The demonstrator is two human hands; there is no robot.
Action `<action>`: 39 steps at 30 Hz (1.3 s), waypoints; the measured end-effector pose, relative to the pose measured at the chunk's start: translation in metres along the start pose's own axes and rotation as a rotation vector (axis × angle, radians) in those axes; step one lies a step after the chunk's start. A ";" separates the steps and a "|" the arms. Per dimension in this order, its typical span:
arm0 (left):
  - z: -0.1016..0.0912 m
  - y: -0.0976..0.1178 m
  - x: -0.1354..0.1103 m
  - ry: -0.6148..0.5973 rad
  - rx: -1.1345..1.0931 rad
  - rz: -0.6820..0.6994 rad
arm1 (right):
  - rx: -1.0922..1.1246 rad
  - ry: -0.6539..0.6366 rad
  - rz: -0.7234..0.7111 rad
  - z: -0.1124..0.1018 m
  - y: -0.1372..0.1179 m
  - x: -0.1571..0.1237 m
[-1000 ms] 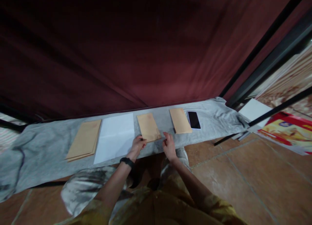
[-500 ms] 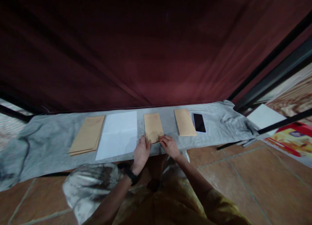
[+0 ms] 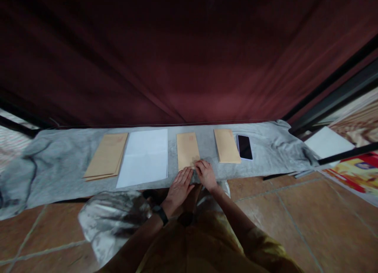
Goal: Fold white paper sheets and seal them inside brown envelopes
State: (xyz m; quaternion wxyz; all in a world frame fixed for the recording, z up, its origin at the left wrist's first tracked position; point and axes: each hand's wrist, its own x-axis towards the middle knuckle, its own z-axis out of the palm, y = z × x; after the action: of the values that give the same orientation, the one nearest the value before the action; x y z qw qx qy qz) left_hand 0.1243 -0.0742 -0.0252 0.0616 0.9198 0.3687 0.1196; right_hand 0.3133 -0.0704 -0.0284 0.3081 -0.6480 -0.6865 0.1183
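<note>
Resting at the near short edge of the middle envelope (image 3: 187,149), both hands are seen at its 6 o'clock. The left hand (image 3: 180,184) is laid flat, fingers straight and close together, tips just on the envelope's near edge; it seems to be pinning the envelope against the cloth (image 3: 59,166). The right hand (image 3: 206,173) is placed at the near right corner with fingers bent. Whether paper is pinched or only pressed cannot be told. A dark wristband (image 3: 161,214) is worn on the left wrist.

The middle envelope is laid flat on the grey cloth, which is spread over the tiled floor (image 3: 295,218), mid-row. A white sheet (image 3: 146,156) is at its 9 o'clock and a second envelope (image 3: 226,145) at its 3 o'clock, neither touching it. Past the second envelope a phone (image 3: 245,146) is set just beside it, screen up and dark. At the far 9 o'clock end a stack of envelopes (image 3: 106,160) is fanned slightly. Everything is lined up long-side-on with gaps, probably for reach from the front.

Envelopes are the only containers. All lie flat and thin; no flap is seen open, so contents cannot be told. A red curtain (image 3: 177,60) is hung at 12 o'clock.
</note>
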 end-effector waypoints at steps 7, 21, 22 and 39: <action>0.007 0.003 0.002 -0.035 0.061 -0.053 | 0.056 -0.068 -0.190 0.005 -0.025 -0.020; 0.008 -0.003 -0.011 0.056 0.029 -0.164 | -0.074 -0.080 -0.116 -0.009 -0.002 -0.041; 0.008 -0.003 -0.011 0.062 0.014 -0.174 | -0.073 -0.077 -0.112 -0.010 -0.002 -0.041; -0.025 -0.016 0.051 0.223 -0.380 -0.729 | -0.210 -0.013 -0.046 0.002 -0.025 -0.029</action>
State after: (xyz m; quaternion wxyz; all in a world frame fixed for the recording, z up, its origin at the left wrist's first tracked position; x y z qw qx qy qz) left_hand 0.1428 -0.0265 0.0042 0.2280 0.6829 0.6457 0.2545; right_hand 0.2909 -0.1008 -0.0241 0.2365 -0.6601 -0.7117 0.0430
